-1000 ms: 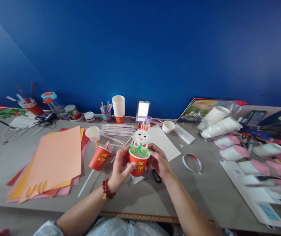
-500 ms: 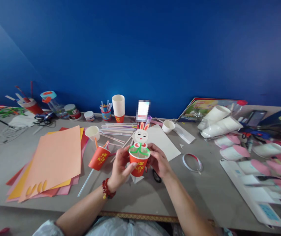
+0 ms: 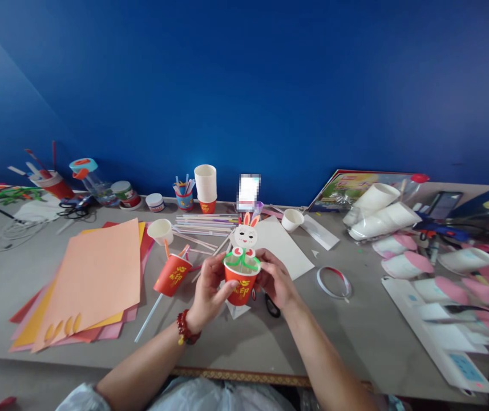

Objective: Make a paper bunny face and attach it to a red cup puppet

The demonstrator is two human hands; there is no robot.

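Between my two hands is a red paper cup (image 3: 239,290) with yellow lettering. A white paper rabbit (image 3: 246,235) with orange ears and green arms rises from the cup's mouth. My left hand (image 3: 210,291) is closed round the cup's left side, its thumb across the front. My right hand (image 3: 276,279) grips the right rim with its fingers. Black-handled scissors (image 3: 273,306) lie under my right hand, partly hidden. A second red paper cup (image 3: 173,275) holding orange and pink strips leans to the left of my left hand, a pale straw below it.
Stacked coloured paper sheets (image 3: 94,274) lie at the left. Behind my hands are a bundle of straws (image 3: 205,224), a stack of white cups (image 3: 205,184) and white paper (image 3: 285,245). A roll of tape (image 3: 333,283) and a power strip (image 3: 436,337) lie to the right.
The cup has tilted very slightly, so more of its inside shows. Both hands keep their hold, and the other things stay in place.
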